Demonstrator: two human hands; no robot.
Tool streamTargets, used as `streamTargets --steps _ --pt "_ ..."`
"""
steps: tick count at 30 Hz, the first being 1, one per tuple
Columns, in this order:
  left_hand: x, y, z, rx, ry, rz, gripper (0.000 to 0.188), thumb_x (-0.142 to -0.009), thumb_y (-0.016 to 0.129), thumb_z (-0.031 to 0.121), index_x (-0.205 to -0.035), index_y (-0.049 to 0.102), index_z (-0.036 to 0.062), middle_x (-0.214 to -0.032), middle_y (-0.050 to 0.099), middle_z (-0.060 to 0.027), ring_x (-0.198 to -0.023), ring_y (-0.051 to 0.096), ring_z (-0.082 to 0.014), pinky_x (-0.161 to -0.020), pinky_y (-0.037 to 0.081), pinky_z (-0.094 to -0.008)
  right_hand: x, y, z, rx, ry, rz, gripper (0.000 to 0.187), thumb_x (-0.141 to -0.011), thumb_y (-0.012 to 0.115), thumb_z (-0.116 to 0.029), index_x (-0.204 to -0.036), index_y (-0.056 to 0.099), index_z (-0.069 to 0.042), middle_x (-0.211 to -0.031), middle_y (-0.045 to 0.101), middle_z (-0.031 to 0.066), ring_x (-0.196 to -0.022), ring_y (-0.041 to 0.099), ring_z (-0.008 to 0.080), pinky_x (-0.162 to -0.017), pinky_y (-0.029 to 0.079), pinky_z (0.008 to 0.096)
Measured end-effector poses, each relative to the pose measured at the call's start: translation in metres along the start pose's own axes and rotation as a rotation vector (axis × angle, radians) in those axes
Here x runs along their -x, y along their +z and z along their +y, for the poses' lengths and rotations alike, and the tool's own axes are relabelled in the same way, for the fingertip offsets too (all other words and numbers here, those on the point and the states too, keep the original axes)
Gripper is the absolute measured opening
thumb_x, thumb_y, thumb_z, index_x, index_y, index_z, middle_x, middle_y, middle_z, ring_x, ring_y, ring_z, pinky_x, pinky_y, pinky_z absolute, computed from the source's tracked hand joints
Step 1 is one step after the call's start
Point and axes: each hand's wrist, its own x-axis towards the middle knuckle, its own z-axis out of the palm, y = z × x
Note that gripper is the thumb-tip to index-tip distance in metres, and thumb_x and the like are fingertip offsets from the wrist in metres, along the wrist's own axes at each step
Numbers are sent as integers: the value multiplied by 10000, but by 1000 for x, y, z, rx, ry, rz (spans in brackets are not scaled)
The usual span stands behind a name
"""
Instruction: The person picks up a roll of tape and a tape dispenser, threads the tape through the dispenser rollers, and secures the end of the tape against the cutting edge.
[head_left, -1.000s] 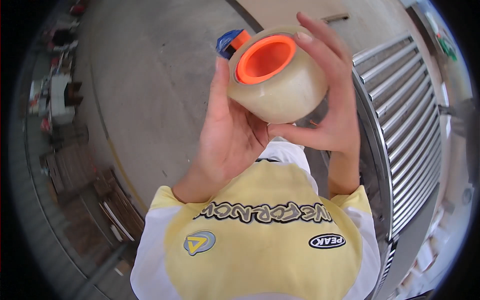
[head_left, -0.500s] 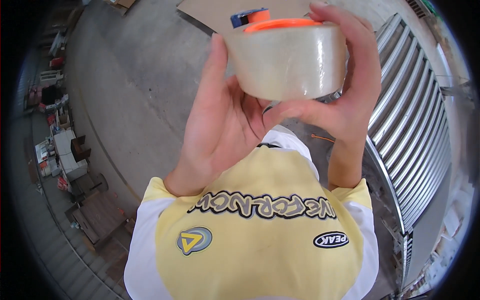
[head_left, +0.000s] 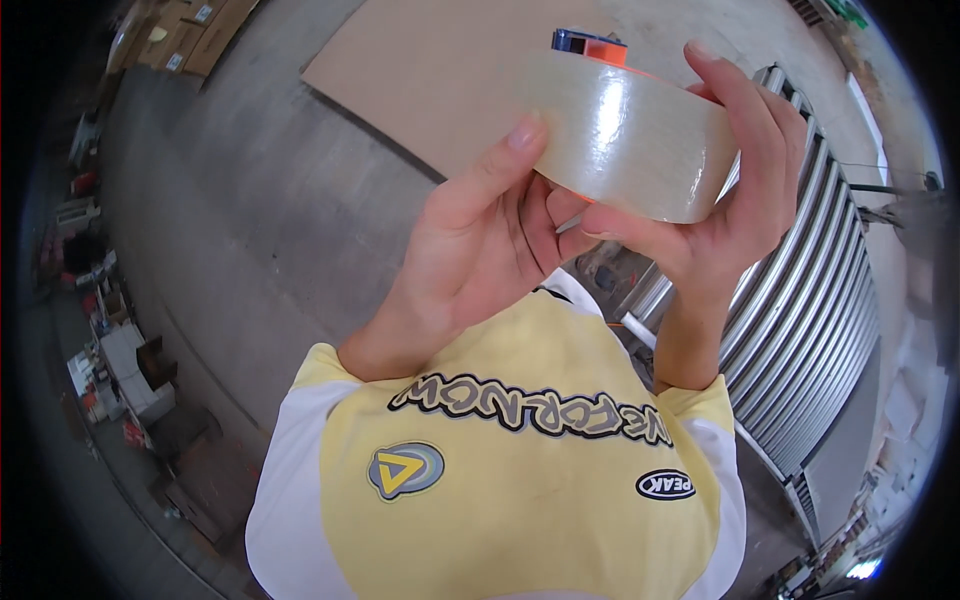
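A wide roll of clear packing tape (head_left: 625, 140) hangs in front of my chest, tilted down to the right. An orange tape dispenser (head_left: 606, 50) with a dark blue end shows above its upper rim. My left hand (head_left: 470, 225) presses its thumb against the roll's left side, with the other fingers bent beneath it and partly hidden. Around the right side curls my right hand (head_left: 740, 185), its thumb under the lower edge and its fingers over the far side. Both hands are closed on the roll.
A metal roller conveyor (head_left: 800, 330) runs along my right. Ahead lies a large flat brown board (head_left: 430, 80). Cardboard boxes (head_left: 190, 40) are at the far left, and assorted goods and furniture (head_left: 135, 370) line the left side.
The tape roll has shifted right and slightly down, and now tilts to the right, both hands still on it. The view has turned, showing more of the brown board and the boxes.
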Motion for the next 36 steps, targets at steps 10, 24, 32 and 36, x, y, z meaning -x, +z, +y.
streamTargets --steps 10,24,32,36 --pt "-175 37 49 -307 77 -143 558 -987 609 252 -1426 388 -11 -1323 578 -124 -1194 610 -199 -1009 502 -363 -51 38 150 -207 133 40 802 -650 866 -463 -1251 595 -6 -1271 573 205 -1154 571 322 -962 477 412" --pt "-445 118 -20 -780 348 -242 902 -870 700 -2 -1554 113 23 -1367 557 -177 -1251 577 -238 -1044 467 -380 -75 21 389 -111 222 253 742 -586 918 -153 -1246 623 17 -1139 685 171 -984 666 334 -849 554 410" --pt "-559 166 -22 -489 115 -116 748 -994 596 229 -1546 132 29 -1400 531 -173 -1201 604 -228 -1023 480 -405 -87 19 495 -267 351 213 862 -650 891 -48 -1387 444 -33 -1343 569 252 -1240 576 431 -1026 487 475" --pt "-618 175 -16 -480 48 -150 717 -999 585 185 -1545 143 39 -1372 557 -168 -1190 611 -221 -1014 494 -402 -93 40 554 -181 299 297 842 -660 871 -8 -1384 445 -75 -1418 479 260 -1320 491 450 -1077 436 528"
